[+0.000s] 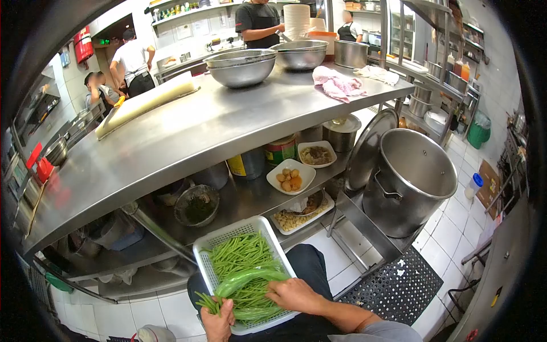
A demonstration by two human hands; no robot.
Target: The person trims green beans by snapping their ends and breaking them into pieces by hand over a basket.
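A white perforated plastic basket (200, 246) rests on my lap, filled with long green beans (239, 251). Across its lower half lies a shiny, clear plastic bag (250, 275), curved in an arc, with green showing through it. My left hand (217, 324) is closed around a small bunch of green beans (206, 302) at the basket's lower left corner. Over the right side of the basket, my right hand (293, 296) has its fingers curled down against the beans, beside the end of the bag. What lies inside those fingers is hidden.
A steel worktable (228, 119) stands ahead, carrying metal bowls (242, 71) and a pink cloth (336, 82). Its lower shelf holds a white bowl of round yellowish food (290, 176). To the right are a large stockpot (416, 182) and a black mat (393, 290). Several people stand beyond.
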